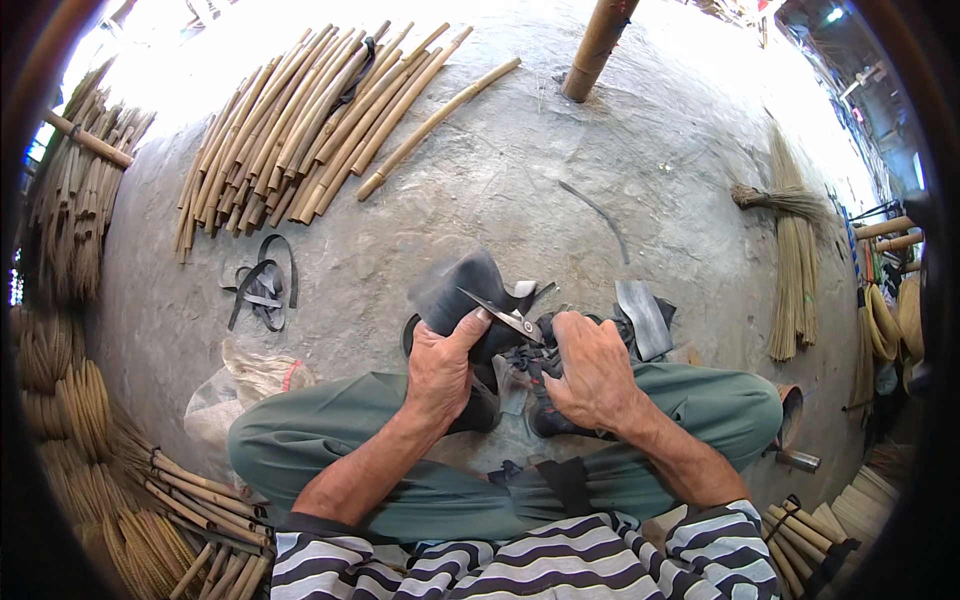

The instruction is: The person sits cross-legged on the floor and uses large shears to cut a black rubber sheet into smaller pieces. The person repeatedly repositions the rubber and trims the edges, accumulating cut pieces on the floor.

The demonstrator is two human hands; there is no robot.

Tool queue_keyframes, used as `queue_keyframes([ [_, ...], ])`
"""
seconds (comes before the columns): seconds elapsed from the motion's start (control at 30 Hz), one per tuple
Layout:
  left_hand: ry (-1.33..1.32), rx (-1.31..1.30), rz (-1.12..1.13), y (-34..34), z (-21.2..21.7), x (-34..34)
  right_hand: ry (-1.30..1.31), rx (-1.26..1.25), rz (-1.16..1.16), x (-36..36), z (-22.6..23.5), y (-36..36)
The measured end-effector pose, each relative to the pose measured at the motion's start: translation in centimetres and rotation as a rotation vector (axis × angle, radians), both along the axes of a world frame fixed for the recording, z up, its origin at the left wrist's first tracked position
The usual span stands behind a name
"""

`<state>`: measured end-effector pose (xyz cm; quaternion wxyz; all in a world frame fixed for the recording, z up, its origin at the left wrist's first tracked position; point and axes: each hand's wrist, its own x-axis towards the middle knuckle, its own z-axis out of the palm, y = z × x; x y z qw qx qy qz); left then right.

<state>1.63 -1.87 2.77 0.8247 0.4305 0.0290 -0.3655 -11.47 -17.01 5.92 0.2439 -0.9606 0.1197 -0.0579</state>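
Note:
I sit cross-legged on a concrete floor in green trousers. My left hand grips a black rubber sheet, holding it up in front of my knees. My right hand is closed around the black handles of a pair of scissors, whose metal blades point left and up against the edge of the rubber sheet. Dark rubber scraps lie between my hands and under them.
A broad metal cleaver blade lies just right of my hands. Cut bamboo sticks lie in a row at the back left, with black rubber strips nearer. A broom of fine fibres lies at right, a bamboo post stands behind.

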Motion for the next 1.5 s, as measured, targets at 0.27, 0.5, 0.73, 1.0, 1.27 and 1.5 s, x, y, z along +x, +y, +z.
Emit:
queue_keyframes([
  [0.27,-0.032,-0.056,0.013,0.2,0.2,0.4,0.297,0.135,-0.03,0.0,0.2,-0.1],
  [0.5,-0.121,0.013,-0.022,0.0,0.3,-0.4,0.042,-0.007,-0.015,0.0,0.0,-0.1],
  [0.73,-0.034,0.013,-0.038,0.0,0.5,0.3,0.198,0.152,-0.004,-0.6,0.2,0.1],
  [1.0,0.023,-0.016,-0.043,0.1,0.4,0.3,0.068,0.016,0.006,-0.1,-0.5,0.1],
  [1.27,-0.071,0.034,-0.066,0.3,0.1,-0.8,0.239,0.092,-0.043,-0.2,0.2,0.2],
  [1.5,0.114,-0.02,-0.002,0.0,0.2,1.0,0.211,0.168,-0.018,-0.4,-0.4,0.0],
])
